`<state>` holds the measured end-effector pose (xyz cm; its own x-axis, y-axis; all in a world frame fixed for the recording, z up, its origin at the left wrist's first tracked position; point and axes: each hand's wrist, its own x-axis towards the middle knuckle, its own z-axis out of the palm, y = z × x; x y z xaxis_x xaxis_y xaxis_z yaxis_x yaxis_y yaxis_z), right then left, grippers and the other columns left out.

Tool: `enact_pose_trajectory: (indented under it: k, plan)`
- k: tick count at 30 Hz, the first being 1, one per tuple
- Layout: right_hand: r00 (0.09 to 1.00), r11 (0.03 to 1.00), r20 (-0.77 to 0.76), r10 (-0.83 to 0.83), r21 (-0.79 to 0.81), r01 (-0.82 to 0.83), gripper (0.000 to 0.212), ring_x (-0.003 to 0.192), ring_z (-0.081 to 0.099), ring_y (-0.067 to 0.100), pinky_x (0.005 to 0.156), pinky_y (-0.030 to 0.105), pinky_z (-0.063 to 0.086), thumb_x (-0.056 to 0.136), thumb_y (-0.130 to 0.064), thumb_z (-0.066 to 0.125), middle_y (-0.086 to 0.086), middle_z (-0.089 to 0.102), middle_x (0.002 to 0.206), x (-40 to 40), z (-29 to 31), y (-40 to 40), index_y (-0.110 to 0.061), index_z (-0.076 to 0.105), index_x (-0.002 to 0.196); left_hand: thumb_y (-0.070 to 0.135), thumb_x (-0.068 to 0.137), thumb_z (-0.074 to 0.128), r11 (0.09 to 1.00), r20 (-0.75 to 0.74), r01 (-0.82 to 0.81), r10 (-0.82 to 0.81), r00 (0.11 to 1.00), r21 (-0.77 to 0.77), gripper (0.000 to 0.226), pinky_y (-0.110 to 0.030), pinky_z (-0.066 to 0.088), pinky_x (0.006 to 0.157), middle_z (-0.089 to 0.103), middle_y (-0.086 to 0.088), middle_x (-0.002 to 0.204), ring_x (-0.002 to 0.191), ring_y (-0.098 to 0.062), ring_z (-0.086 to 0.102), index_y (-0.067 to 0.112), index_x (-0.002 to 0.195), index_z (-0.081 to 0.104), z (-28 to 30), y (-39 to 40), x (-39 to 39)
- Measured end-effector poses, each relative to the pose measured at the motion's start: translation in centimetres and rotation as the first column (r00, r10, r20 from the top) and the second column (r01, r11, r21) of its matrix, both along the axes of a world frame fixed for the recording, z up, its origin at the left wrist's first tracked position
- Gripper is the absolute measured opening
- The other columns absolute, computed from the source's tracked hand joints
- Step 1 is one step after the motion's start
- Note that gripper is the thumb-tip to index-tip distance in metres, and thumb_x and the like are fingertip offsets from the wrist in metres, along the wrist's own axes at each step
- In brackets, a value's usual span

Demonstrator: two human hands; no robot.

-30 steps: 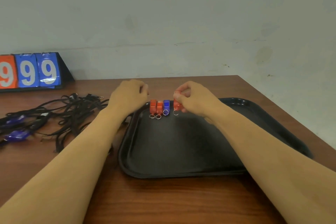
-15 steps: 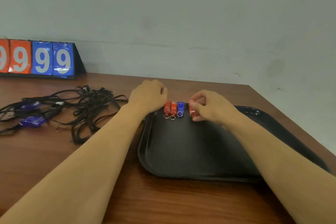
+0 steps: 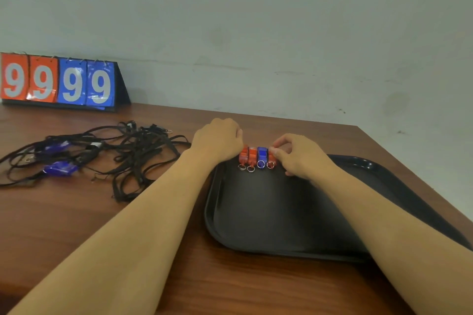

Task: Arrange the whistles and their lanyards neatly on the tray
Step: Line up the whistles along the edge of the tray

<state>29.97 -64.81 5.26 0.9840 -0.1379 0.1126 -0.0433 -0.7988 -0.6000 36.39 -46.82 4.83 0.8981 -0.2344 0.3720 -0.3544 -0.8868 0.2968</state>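
A black tray (image 3: 281,212) lies on the wooden table. At its far left corner stands a row of small whistles with key rings: two orange ones (image 3: 247,156), a blue one (image 3: 261,155) and another orange one (image 3: 271,158). My right hand (image 3: 299,156) pinches that rightmost orange whistle, pressed against the blue one. My left hand (image 3: 217,143) is curled in a fist at the row's left end, touching the first orange whistle. A tangle of black lanyards (image 3: 133,153) with two blue whistles (image 3: 60,169) lies on the table to the left.
A flip scoreboard (image 3: 58,82) showing 9999 stands at the back left against the wall. The table's right edge runs just past the tray. Bare wood shows in front of the tray and lanyards.
My right hand has brought the orange whistle leftward and set it against the blue one, closing the gap in the row. The view has swung to the left.
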Motion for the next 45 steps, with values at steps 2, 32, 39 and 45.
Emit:
enact_pose_trajectory:
  k: [2, 32, 39, 45]
  plan:
    - [1.0, 0.995, 0.026, 0.004, -0.095, -0.002, 0.027, 0.088, 0.061, 0.018, 0.091, 0.034, 0.054, 0.101, -0.037, 0.056, 0.0, 0.066, 0.121, 0.0, -0.1, 0.0, -0.025, 0.061, 0.125, 0.033, 0.101, 0.041, 1.0, 0.007, -0.01, 0.01, 1.0, -0.003, 0.033, -0.037, 0.051, 0.078, 0.07, -0.005, 0.101, 0.088, -0.024, 0.065, 0.02, 0.103, 0.071, 0.0, 0.1, 0.1]
    - [0.754, 0.709, 0.324, 0.571, -0.658, -0.254, 0.036, 0.085, 0.061, 0.007, 0.065, 0.029, 0.054, 0.103, -0.051, 0.027, -0.015, 0.059, 0.108, -7.6, 1.5, 4.9, -0.036, 0.052, 0.123, 0.057, 0.094, 0.055, 0.846, -0.133, -0.527, 0.533, 0.836, 0.078, 0.046, -0.055, 0.041, 0.106, 0.052, -0.004, 0.138, 0.131, -0.032, 0.046, 0.038, 0.135, 0.049, -2.5, 24.2, -13.4]
    - [0.779, 0.722, 0.291, 0.555, -0.634, -0.277, 0.033, 0.088, 0.058, -0.002, 0.067, 0.024, 0.054, 0.103, -0.05, 0.031, -0.024, 0.057, 0.108, -7.9, 2.0, 5.5, -0.041, 0.054, 0.124, 0.046, 0.101, 0.05, 0.907, -0.069, -0.386, 0.38, 0.922, -0.167, 0.021, -0.043, 0.051, 0.093, 0.063, 0.009, 0.104, 0.104, -0.017, 0.06, 0.035, 0.117, 0.056, -3.1, 26.3, -12.5]
    - [0.742, 0.719, 0.274, 0.612, -0.584, -0.376, 0.027, 0.092, 0.052, 0.0, 0.076, 0.027, 0.054, 0.102, -0.045, 0.038, -0.019, 0.053, 0.105, -6.7, 4.0, 13.3, -0.038, 0.055, 0.123, 0.027, 0.11, 0.033, 0.674, -0.135, -0.36, 0.363, 0.922, -0.645, 0.024, -0.025, 0.05, 0.077, 0.067, 0.002, 0.1, 0.095, -0.013, 0.065, 0.021, 0.103, 0.056, -2.9, 27.3, -12.5]
